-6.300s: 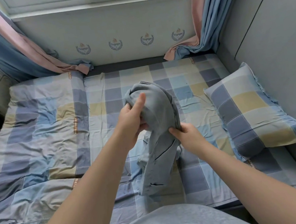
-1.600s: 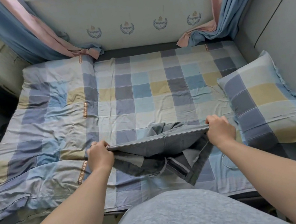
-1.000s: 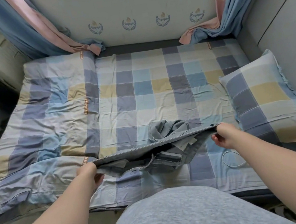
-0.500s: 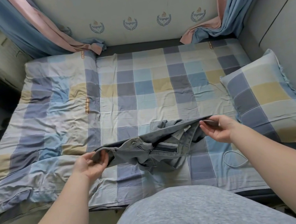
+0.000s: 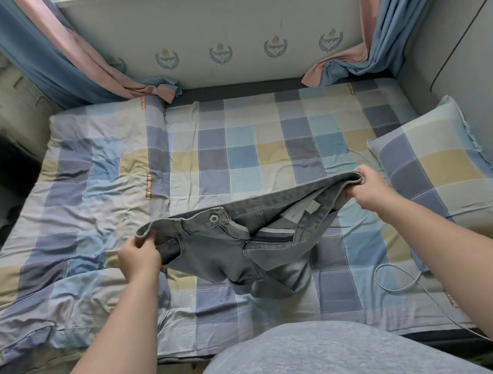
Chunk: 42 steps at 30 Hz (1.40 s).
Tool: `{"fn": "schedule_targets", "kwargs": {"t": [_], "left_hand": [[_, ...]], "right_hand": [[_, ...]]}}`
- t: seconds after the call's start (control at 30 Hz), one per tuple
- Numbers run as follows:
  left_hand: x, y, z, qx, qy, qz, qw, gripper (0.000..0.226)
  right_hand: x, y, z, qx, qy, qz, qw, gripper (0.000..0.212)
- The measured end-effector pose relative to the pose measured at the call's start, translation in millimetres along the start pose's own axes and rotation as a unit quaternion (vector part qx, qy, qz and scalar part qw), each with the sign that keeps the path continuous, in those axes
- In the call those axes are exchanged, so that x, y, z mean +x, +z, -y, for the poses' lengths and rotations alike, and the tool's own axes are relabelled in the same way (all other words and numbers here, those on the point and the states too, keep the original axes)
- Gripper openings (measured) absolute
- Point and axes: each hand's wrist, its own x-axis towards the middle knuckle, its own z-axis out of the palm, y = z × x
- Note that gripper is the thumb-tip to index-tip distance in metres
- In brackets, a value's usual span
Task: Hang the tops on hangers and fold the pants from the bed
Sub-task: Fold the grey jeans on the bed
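1. One garment in hand: faded grey-blue denim pants, held up just above the near middle of the blue, yellow and grey checked bed sheet.
2. Pinches the left end of the waistband with the left hand, thumb on the outer face and fingers curled beneath the denim.
3. Grips the opposite end with the right hand, fingers wrapped round the band.
4. Judged as early in the folding step: spread taut at the waist, fly open, metal button and zip exposed, no fold made yet.
5. Shows no tops, hangers or folded stack. Cannot tell how much of the remaining work is done.
6. Runs the waistband left to right across the view, right end slightly farther away. Turns the fly side and waist opening up toward the camera.
7. Drops the legs from the waist toward the near bed edge, bunched and apparently resting on the sheet. Long axis, waist to hem, judged far-to-near, though not laid straight.
8. Nearby: matching checked pillow at right, rumpled checked duvet at left, thin looped cable beside the right forearm.
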Motion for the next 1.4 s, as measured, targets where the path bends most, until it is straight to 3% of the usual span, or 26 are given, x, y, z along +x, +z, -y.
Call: {"fn": "schedule_targets", "kwargs": {"t": [0.13,0.27,0.4,0.7,0.9,1.2,1.4], "left_hand": [[6.8,-2.0,-39.7,0.083,0.051,-0.066,0.993,0.015],[20.7,-5.6,-109.6,-0.031,0.151,-0.046,0.987,0.016],[27.4,-16.4,-200.1,-0.075,0.215,-0.058,0.972,0.019],[3.0,-87.3,-432.8,-0.199,0.424,-0.119,0.875,0.018],[-23.1,-145.7,-532.0,-0.224,0.478,-0.162,0.834,0.016],[-26.6,-202.2,-581.1,-0.223,0.522,-0.186,0.802,0.015],[-25.5,-209.6,-580.9,-0.205,0.513,-0.199,0.809,0.015]], "right_hand": [[7.1,-13.6,27.2,-0.049,-0.079,-0.090,0.992,0.015],[13.2,-45.4,91.3,-0.004,-0.185,-0.134,0.974,0.030],[14.0,-93.3,176.9,0.017,-0.277,-0.194,0.941,0.040],[-23.9,-222.0,367.8,0.042,-0.420,-0.297,0.857,0.034],[-54.7,-286.3,445.9,0.050,-0.450,-0.376,0.808,0.040],[-78.8,-324.9,494.3,0.051,-0.444,-0.408,0.797,0.036],[-83.5,-320.7,504.3,0.041,-0.439,-0.396,0.805,0.035]]}}
